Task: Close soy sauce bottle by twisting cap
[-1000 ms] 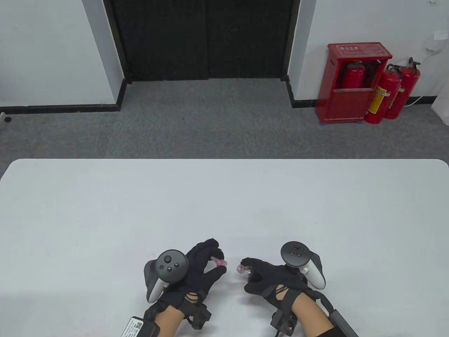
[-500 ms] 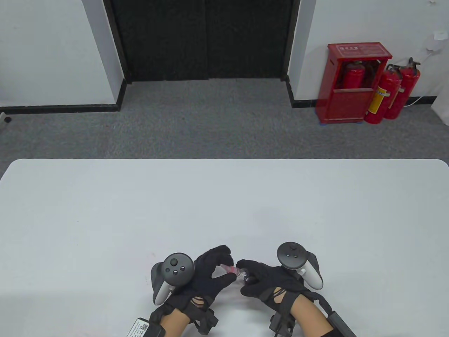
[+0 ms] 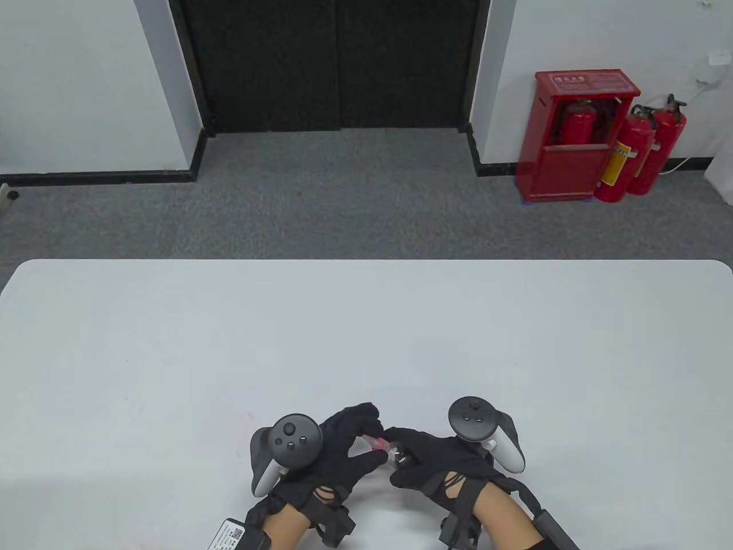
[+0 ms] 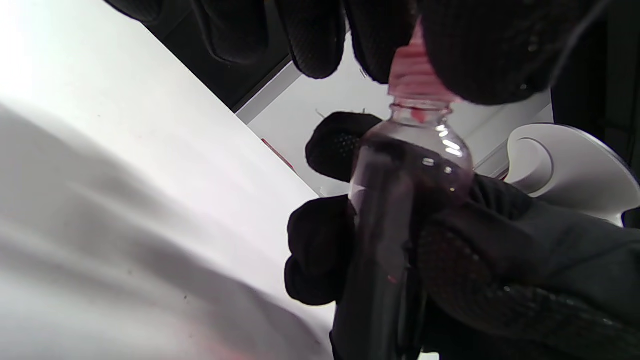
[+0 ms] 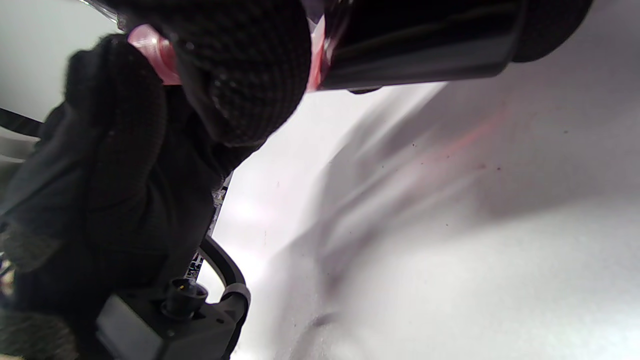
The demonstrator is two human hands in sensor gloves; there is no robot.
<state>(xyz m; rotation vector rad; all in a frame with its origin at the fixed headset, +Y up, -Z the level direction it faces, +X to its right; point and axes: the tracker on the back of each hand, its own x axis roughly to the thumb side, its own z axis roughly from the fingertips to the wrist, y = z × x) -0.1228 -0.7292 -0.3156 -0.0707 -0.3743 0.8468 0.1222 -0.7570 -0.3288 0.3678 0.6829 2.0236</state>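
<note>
A small clear bottle of dark soy sauce [image 3: 397, 454] is held just above the white table [image 3: 366, 321] near its front edge. My right hand [image 3: 426, 461] grips the bottle's body [image 4: 395, 210]; the body also shows dark in the right wrist view [image 5: 425, 40]. My left hand [image 3: 349, 444] pinches the red cap [image 3: 375, 442] between thumb and fingers, and the cap sits on the bottle's neck [image 4: 415, 80]. The cap shows pink in the right wrist view [image 5: 152, 52]. The hands meet at the cap.
The broad white table stretches to the left, right and far side of the hands. Beyond its far edge are grey carpet, a dark doorway and red fire extinguishers [image 3: 630, 149] at the back right.
The hands were apart, cap in the left and bottle in the right. They have come together and the cap is now on the bottle's neck.
</note>
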